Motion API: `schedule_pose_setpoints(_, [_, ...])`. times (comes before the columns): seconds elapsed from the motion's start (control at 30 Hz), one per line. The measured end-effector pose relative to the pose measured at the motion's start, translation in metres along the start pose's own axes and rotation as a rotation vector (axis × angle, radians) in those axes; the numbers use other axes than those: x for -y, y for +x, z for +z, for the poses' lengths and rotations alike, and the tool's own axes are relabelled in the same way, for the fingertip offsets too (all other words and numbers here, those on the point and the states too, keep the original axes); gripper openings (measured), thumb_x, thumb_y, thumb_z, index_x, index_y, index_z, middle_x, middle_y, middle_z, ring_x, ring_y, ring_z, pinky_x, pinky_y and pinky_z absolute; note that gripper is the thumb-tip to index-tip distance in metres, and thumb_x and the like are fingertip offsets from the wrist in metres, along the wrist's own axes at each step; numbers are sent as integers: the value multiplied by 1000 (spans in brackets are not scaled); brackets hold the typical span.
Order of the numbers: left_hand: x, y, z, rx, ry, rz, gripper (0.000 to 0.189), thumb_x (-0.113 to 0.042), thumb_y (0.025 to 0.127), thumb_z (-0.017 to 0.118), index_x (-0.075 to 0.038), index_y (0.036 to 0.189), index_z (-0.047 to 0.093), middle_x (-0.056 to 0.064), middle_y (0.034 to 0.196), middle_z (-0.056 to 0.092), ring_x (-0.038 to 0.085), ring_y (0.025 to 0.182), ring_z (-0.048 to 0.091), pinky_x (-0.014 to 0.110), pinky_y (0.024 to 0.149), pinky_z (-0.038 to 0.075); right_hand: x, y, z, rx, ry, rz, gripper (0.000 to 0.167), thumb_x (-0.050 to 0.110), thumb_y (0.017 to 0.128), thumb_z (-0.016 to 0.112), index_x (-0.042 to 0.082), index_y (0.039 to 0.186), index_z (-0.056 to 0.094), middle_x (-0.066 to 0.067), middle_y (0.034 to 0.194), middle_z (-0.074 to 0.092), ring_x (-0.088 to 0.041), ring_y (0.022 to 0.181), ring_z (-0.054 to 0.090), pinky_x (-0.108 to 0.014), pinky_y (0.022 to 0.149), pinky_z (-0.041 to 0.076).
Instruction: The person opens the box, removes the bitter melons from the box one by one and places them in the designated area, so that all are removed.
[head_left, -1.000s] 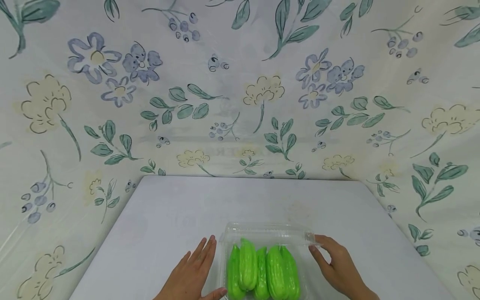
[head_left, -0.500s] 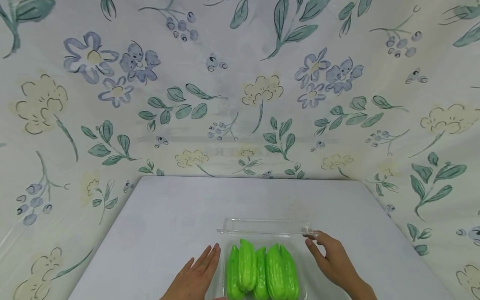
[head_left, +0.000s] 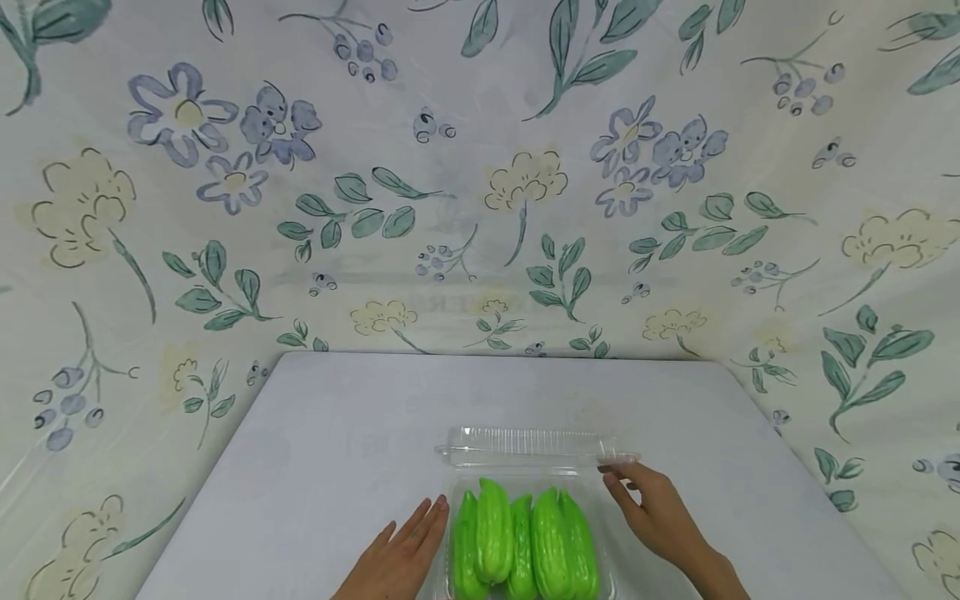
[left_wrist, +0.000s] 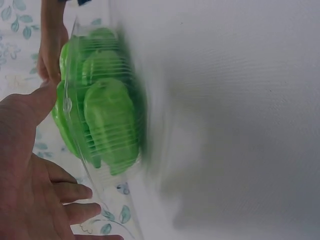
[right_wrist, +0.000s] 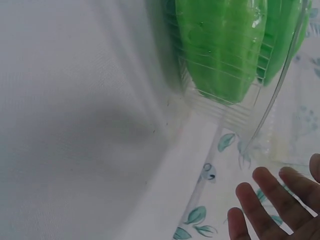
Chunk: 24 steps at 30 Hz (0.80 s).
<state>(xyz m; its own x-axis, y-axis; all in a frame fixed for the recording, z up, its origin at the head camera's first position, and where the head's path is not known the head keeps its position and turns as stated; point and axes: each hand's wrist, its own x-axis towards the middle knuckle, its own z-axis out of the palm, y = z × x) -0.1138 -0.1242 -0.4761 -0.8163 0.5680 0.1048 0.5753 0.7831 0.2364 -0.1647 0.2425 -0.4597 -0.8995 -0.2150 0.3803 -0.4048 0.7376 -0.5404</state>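
A clear plastic box (head_left: 609,558) stands at the table's near edge, holding several bright green, ridged vegetables (head_left: 553,542) that look like bitter gourds. Its clear ribbed lid (head_left: 525,446) is tipped back behind it. My left hand (head_left: 397,554) is beside the box's left side, fingers extended; the left wrist view shows its palm (left_wrist: 30,190) facing the box. At the lid's right corner, the fingertips of my right hand (head_left: 667,517) touch the plastic. From the right wrist, the fingers (right_wrist: 277,202) look fairly straight and spread, with the thumb partly cut off.
The white table (head_left: 360,417) reaches back from the box to a wall (head_left: 465,167) of floral sheeting. More of the same sheeting hangs on both sides. The box's front end runs out of the head view.
The lid has tipped farther back, away from the gourds. My right hand has shifted slightly left and away with its corner. The left hand has slid a little toward the right, nearer the box.
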Motion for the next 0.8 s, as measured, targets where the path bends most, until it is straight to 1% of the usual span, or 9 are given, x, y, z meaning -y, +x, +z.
schedule_pose_setpoints(0.03, [0,0,0,7,2,0,117,-86,77,43,10,145,37,19,149,42,34,135,42,61,91,45,-1,1,1,8,9,10,17,12,98,61,10,113,70,4,105,71,-14,95,66,-38,71,56])
schedule_pose_setpoints(0.1, [0,0,1,8,6,8,117,-86,78,42,9,146,36,19,149,42,34,135,42,60,92,45,-2,3,2,20,28,24,18,11,99,60,8,113,70,4,105,71,-17,97,67,-38,74,56])
schedule_pose_setpoints(0.2, [-1,0,3,-8,30,31,116,-86,79,41,9,145,37,19,149,43,33,134,43,59,90,47,-4,5,4,29,45,29,18,9,100,58,6,114,69,4,106,71,-20,100,67,-36,77,56])
schedule_pose_setpoints(0.3, [-2,0,5,-22,45,47,115,-85,80,41,10,145,37,19,148,44,33,133,44,58,88,48,-7,8,7,34,51,24,19,8,100,57,5,115,69,3,105,71,-19,99,67,-35,77,55])
schedule_pose_setpoints(0.53, [-3,0,8,-21,83,38,113,-85,81,40,8,145,38,18,148,44,30,134,44,55,90,48,-12,13,14,58,66,23,22,4,99,58,1,119,67,0,106,72,-19,99,68,-33,77,55])
schedule_pose_setpoints(0.8, [-2,-1,10,-32,118,42,111,-84,82,40,7,145,40,16,148,45,27,133,45,53,89,49,-19,16,22,47,121,17,26,2,97,59,-5,121,64,-7,105,72,-19,95,68,-30,75,55])
